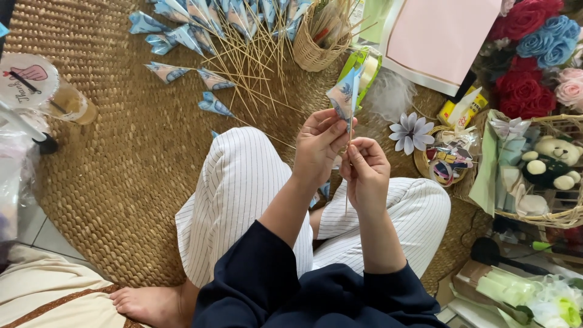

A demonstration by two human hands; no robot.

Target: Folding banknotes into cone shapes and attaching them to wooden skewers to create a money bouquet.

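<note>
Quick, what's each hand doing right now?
Left hand: closed, pinching the folded blue paper cone.
Right hand: closed on the thin wooden skewer.

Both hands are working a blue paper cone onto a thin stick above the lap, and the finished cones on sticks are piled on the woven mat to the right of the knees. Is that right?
Not quite. The head view shows the left hand and right hand on the blue paper cone and thin stick above the lap, but the finished cones on sticks lie on the woven mat ahead and to the left, not right of the knees.
</note>
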